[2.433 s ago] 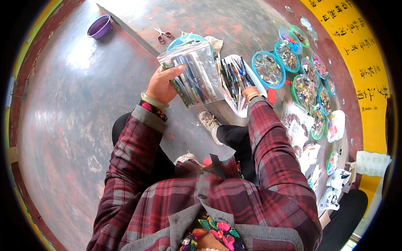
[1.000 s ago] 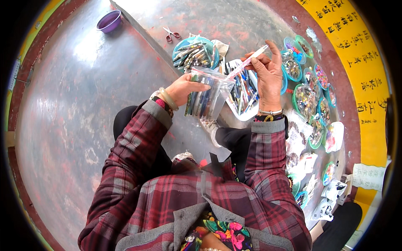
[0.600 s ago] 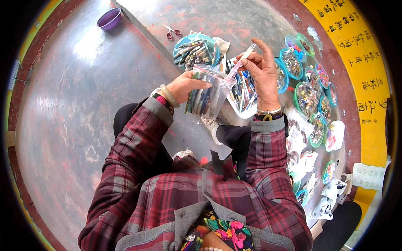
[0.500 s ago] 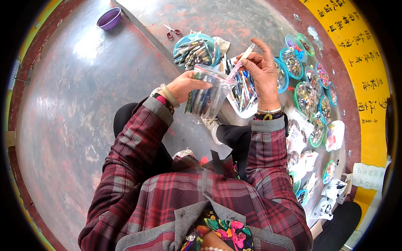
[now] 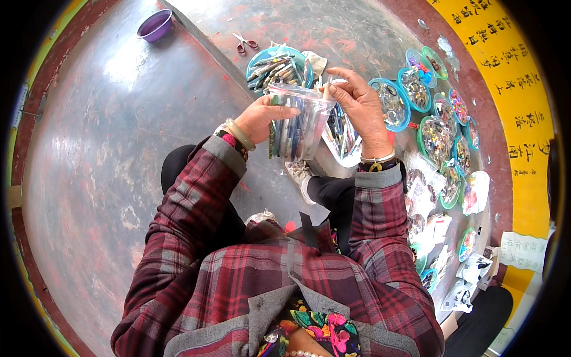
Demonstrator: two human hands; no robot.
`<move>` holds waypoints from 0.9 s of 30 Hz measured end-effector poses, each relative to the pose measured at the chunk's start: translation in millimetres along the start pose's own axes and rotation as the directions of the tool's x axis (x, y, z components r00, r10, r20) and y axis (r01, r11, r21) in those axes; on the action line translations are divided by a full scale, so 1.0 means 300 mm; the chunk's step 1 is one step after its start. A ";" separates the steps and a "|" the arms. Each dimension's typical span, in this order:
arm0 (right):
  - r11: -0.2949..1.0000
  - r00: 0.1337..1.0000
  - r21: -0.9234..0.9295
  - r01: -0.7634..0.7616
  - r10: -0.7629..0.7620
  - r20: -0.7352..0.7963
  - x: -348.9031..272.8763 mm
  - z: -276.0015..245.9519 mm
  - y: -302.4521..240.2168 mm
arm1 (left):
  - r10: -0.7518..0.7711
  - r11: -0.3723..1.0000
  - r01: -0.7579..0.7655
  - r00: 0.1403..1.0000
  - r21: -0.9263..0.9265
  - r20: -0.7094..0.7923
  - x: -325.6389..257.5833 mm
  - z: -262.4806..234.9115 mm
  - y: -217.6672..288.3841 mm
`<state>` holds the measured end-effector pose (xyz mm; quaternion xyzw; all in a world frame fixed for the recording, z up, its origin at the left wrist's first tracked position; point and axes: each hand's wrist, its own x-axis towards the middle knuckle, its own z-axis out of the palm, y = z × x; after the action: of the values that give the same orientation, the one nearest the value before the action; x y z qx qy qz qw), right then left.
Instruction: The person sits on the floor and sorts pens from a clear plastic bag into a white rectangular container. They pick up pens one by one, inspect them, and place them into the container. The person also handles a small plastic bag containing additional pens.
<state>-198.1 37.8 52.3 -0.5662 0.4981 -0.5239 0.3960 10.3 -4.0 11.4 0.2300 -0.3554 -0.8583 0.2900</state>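
My left hand is closed on the left edge of a clear zip bag, its thumb lying across the front. Several pens stand side by side inside the bag. At the bag's upper right corner, my right hand pinches a pale pen by its top end. The pen's lower part runs down into the bag mouth, partly hidden by plastic. Just behind the bag, a white tray holds more loose pens. Beyond it sits a blue basket heaped with pens.
Red-handled scissors lie on the floor by the basket. A purple basin stands far left. Several round baskets of small items, including a blue one, line the right side, with plastic packets near them. A floor seam runs diagonally.
My right hand has moved left and slightly down, bringing the pen from above the bag into its mouth. The bag has turned more upright in my left hand.
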 end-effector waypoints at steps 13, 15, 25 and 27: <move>0.905 0.968 -0.354 0.237 -0.250 0.009 -0.009 0.006 -0.019 | 0.076 0.997 -0.076 0.997 -0.030 -0.004 0.002 -0.021 0.001; 0.796 0.931 -0.503 0.337 -0.360 0.053 -0.011 0.004 -0.021 | 0.071 0.997 -0.071 0.997 -0.026 0.003 0.000 -0.022 -0.002; 0.987 0.991 0.103 -0.123 0.116 0.072 -0.023 0.016 -0.038 | 0.227 0.973 -0.225 0.972 -0.045 0.055 -0.012 -0.025 0.023; 0.990 0.998 0.131 -0.059 0.056 0.027 -0.025 0.027 -0.017 | 0.253 0.967 -0.253 0.965 -0.017 0.071 -0.015 -0.024 0.024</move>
<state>-189.2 45.6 54.7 -0.5302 0.4740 -0.5373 0.4533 20.3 -8.7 12.8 0.1505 -0.3888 -0.8234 0.3849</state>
